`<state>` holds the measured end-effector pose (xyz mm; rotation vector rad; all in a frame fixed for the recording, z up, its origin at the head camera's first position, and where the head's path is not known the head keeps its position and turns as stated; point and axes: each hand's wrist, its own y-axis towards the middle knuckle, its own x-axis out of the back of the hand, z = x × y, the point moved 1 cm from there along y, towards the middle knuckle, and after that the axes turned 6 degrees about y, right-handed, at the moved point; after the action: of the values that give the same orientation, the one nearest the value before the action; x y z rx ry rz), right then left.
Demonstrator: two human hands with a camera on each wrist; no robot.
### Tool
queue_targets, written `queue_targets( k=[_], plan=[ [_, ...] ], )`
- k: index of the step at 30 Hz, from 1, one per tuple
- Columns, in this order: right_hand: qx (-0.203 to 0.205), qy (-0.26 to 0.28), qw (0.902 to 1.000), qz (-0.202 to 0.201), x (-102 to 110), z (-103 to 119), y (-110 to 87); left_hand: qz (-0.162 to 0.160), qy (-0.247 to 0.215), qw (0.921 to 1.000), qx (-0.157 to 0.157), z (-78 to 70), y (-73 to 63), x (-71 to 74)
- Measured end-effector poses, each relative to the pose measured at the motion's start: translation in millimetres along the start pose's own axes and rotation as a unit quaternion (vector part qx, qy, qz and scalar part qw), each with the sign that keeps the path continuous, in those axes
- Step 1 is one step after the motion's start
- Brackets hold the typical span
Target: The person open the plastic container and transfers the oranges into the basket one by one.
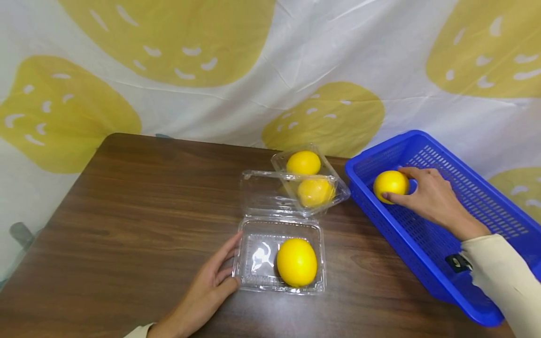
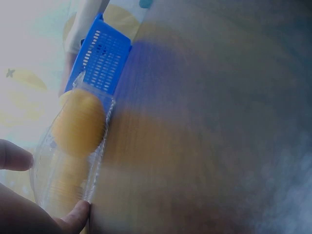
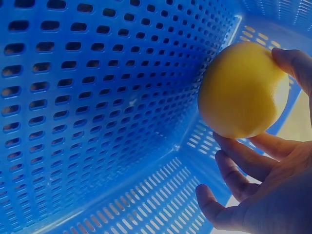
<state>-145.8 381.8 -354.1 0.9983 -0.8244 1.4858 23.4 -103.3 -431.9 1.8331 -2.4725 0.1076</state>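
My right hand (image 1: 435,197) grips a round yellow fruit (image 1: 390,186) between thumb and fingers, inside the far end of the blue basket (image 1: 380,230). In the right wrist view this fruit (image 3: 243,90) has a smooth skin with a shallow dent, and some fingers reach below it. My left hand (image 1: 211,281) touches the left side of a clear plastic clamshell box (image 1: 258,281), index finger extended along the wall and thumb at the near corner. The box's lid stands raised behind it. One yellow fruit (image 1: 297,262) lies in its right half.
Behind the raised lid, a second clear box (image 1: 281,162) holds two yellow fruits (image 1: 303,163), one seen through the lid. It stands close to the basket's left corner. A white cloth (image 1: 236,108) with yellow prints hangs behind the brown table (image 1: 127,211).
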Motion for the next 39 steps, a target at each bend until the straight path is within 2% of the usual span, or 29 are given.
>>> queue_targets(
  k=[20, 29, 39],
  plan=[
    [-0.005, -0.002, 0.9996, 0.029, 0.9, 1.3, 1.0, 0.004, 0.003, 1.0000, 0.001, -0.6, -0.4, 1.5],
    [0.011, 0.050, 0.9987, -0.003, 22.1, 20.5, -2.0, 0.002, 0.005, 1.0000, 0.001, -0.1, -0.2, 1.8],
    [0.023, 0.064, 0.9970, -0.036, 36.8, 45.6, -12.4, 0.000, 0.005, 1.0000, 0.002, -0.5, -0.5, 1.9]
  ],
)
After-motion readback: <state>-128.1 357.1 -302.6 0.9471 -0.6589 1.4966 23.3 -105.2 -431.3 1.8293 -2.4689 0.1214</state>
